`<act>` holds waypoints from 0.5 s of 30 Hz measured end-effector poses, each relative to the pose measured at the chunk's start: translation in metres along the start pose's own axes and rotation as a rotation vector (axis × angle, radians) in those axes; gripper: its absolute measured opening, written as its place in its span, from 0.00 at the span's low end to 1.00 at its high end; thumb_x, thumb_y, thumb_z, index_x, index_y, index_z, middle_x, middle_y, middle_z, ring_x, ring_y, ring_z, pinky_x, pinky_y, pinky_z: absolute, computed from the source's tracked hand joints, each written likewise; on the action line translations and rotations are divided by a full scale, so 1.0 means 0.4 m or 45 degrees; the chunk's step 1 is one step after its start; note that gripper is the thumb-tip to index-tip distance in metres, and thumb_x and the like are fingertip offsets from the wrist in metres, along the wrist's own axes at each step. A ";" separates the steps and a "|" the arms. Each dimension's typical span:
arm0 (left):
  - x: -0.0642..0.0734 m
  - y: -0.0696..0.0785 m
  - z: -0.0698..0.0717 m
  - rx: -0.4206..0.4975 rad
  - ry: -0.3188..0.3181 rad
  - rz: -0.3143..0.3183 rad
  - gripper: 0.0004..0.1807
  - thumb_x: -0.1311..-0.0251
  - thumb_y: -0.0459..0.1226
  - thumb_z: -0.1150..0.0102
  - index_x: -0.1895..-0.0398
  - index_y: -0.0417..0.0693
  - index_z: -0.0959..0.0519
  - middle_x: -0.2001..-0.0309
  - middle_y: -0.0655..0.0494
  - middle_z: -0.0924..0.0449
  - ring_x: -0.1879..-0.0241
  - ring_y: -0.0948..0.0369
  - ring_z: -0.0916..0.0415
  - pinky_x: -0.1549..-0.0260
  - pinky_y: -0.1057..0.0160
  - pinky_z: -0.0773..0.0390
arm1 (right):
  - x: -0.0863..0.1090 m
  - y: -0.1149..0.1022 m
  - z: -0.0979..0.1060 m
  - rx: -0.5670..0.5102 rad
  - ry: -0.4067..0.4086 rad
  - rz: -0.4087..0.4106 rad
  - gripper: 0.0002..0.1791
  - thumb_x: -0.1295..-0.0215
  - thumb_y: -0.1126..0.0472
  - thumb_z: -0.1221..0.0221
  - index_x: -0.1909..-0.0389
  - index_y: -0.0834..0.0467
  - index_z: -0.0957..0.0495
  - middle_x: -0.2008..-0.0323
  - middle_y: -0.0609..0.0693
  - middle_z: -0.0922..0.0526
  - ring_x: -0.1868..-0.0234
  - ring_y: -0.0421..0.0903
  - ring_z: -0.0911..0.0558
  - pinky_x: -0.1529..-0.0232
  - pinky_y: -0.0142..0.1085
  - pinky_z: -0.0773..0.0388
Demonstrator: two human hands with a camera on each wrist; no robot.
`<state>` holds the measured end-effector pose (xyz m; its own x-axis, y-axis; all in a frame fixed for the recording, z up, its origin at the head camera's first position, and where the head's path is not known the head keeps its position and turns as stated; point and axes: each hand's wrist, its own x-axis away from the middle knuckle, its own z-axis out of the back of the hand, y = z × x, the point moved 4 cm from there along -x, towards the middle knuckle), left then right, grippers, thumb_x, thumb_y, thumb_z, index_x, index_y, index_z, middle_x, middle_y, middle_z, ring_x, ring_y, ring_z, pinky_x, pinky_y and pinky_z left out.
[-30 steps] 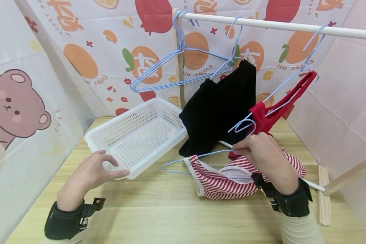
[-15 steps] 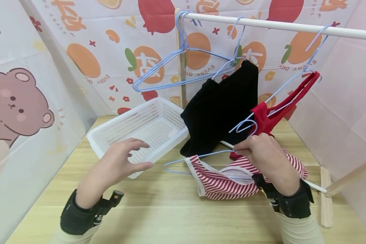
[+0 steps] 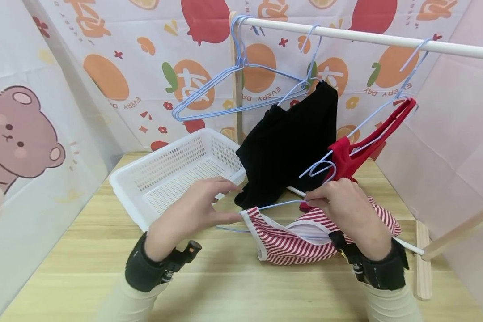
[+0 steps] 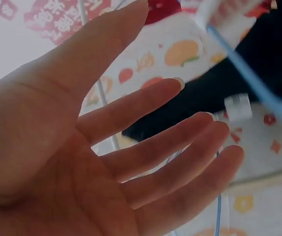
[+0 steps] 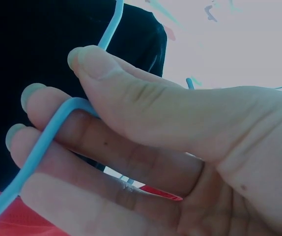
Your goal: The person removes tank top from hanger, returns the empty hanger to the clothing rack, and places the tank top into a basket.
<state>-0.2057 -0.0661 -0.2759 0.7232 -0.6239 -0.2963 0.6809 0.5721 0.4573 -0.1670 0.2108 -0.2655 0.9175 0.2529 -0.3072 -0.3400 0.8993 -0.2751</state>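
Rightward from the near rim of the white perforated plastic basket (image 3: 173, 156), the left hand (image 3: 197, 208) has moved to the left part of a light-blue wire hanger (image 3: 282, 204).

Its thumb and fingers are spread apart, gripping nothing, near the strap of a red-and-white striped garment (image 3: 302, 250); whether they touch it I cannot tell. At centre right, the right hand (image 3: 344, 208) pinches that hanger just below its hook. One strap loops around the wire on the left, and the garment spreads below the right hand. Farther back, a black garment (image 3: 290, 138) and, to its right, a red garment (image 3: 346, 161) hang from a white rod (image 3: 366, 36).
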 end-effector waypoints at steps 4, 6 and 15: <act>-0.019 0.019 -0.042 -0.032 -0.048 -0.049 0.26 0.48 0.46 0.20 0.46 0.46 0.15 0.51 0.54 0.12 0.53 0.58 0.17 0.51 0.55 0.16 | 0.002 -0.002 -0.004 -0.008 -0.013 -0.001 0.10 0.42 0.66 0.28 0.59 0.56 0.08 0.70 0.52 0.09 0.72 0.44 0.19 0.67 0.36 0.23; -0.025 0.024 -0.064 -0.056 -0.069 -0.062 0.27 0.48 0.46 0.20 0.46 0.46 0.15 0.51 0.54 0.12 0.53 0.58 0.17 0.50 0.56 0.17 | 0.003 -0.002 -0.008 -0.027 -0.016 0.003 0.10 0.42 0.66 0.28 0.59 0.56 0.08 0.69 0.52 0.09 0.72 0.44 0.18 0.67 0.35 0.22; -0.025 0.036 -0.098 -0.009 -0.044 -0.164 0.14 0.38 0.38 0.28 0.51 0.44 0.12 0.58 0.57 0.10 0.62 0.65 0.15 0.59 0.67 0.16 | 0.005 -0.009 -0.008 -0.016 -0.002 0.052 0.10 0.43 0.66 0.27 0.59 0.55 0.08 0.69 0.51 0.08 0.71 0.43 0.17 0.65 0.36 0.20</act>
<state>-0.1986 -0.0309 -0.2993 0.6254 -0.7102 -0.3232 0.7687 0.4898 0.4113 -0.1646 0.2068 -0.2681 0.9030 0.2900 -0.3170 -0.3799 0.8836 -0.2738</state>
